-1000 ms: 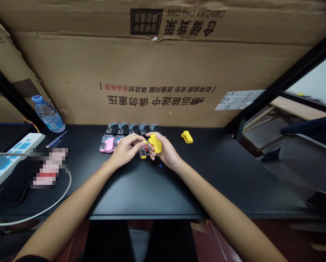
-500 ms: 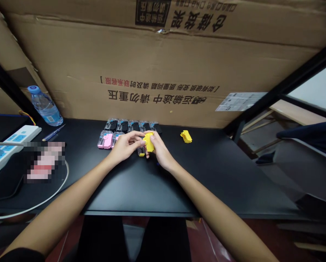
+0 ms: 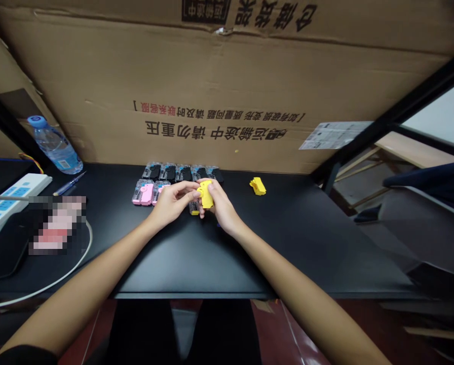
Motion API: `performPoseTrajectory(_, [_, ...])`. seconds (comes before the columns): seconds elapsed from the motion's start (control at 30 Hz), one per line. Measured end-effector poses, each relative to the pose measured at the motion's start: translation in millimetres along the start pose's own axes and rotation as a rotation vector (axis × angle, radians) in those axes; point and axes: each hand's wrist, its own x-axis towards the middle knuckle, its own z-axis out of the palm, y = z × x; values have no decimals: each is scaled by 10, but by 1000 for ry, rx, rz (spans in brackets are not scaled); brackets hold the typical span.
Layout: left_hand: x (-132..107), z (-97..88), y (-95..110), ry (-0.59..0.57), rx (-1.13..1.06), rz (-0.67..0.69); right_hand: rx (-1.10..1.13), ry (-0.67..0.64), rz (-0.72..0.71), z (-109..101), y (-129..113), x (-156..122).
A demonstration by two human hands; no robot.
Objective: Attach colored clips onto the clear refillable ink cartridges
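Note:
Both hands meet over the middle of the black table [image 3: 212, 263]. My right hand [image 3: 221, 208] grips a small yellow plastic part [image 3: 205, 194], fingers wrapped round it. My left hand [image 3: 169, 203] pinches the same yellow part from the left with thumb and fingertips. Just below the hands a small clear piece with a yellow end [image 3: 193, 209] lies on the table. Behind the hands stands a row of clear-cased black items [image 3: 174, 172], and to their left lie two pink ones [image 3: 143, 191]. A second yellow part [image 3: 258, 186] lies alone to the right.
A large cardboard box [image 3: 227, 101] walls the back of the table. At the left are a water bottle [image 3: 54, 144], a screwdriver [image 3: 68, 185], a white power strip [image 3: 10, 195] and a white cable [image 3: 60, 281]. A black frame post [image 3: 382, 126] rises on the right.
The hands have drawn closer together and the yellow part has shifted slightly left, now held by both hands. The view has drifted a little.

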Motion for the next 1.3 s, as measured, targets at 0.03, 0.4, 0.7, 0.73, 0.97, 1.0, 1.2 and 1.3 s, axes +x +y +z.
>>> performPoseTrajectory(0.03, [-1,1,-6,-4,9,-1,-17,5,-13,-1,1,-5])
performPoseTrajectory(0.4, [-38,-28,77,65,296,279,23,53,-13,56,-11,-43])
performPoseTrajectory(0.7, [-32,-51,97,12,381,326,-81,42,-52,63,-60,-74])
performPoseTrajectory(0.73, [-34,-53,93,9,403,339,-88,44,-51,61,-64,-75])
performPoseTrajectory(0.97, [-49,-95,42,-51,616,445,-236,64,-99,46,-72,-105])
performPoseTrajectory(1.0, [-49,-96,40,-52,624,450,-253,64,-100,46,-71,-109])
performPoseTrajectory(1.2, [-44,-85,93,-40,592,437,-282,55,-119,59,-59,-124])
performPoseTrajectory(1.3, [-34,-70,118,-24,494,366,-279,61,-134,56,-56,-127])
